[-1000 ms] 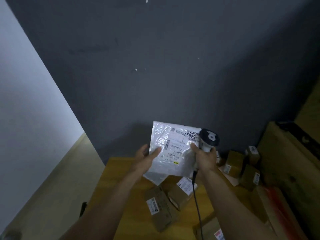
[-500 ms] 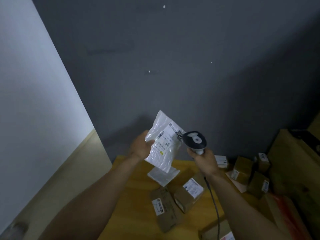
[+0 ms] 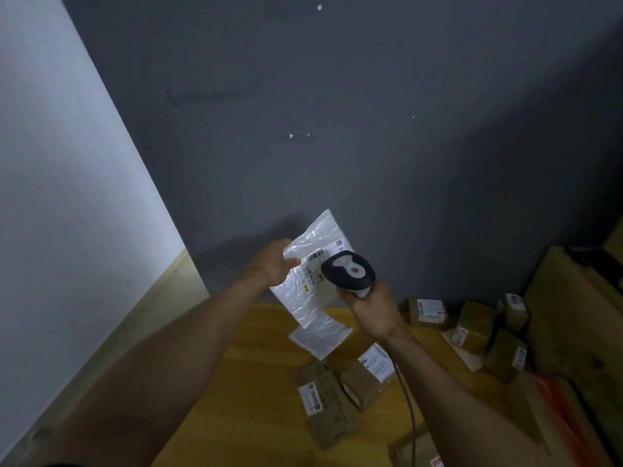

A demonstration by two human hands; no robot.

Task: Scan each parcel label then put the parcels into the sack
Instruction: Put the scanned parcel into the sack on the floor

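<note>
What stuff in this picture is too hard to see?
Head view only:
- Label words on the white plastic parcel: too small and blurry, partly behind the barcode scanner.
- Fingers of the left hand: hidden behind that parcel.
- The sack: nowhere in the frame.
- One cardboard box at the bottom: cut off by the edge.

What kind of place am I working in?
Likely a parcel sorting room: labelled cardboard boxes on a wooden table, a corded scanner in the right hand, a white mailer bag in the left hand.
</note>
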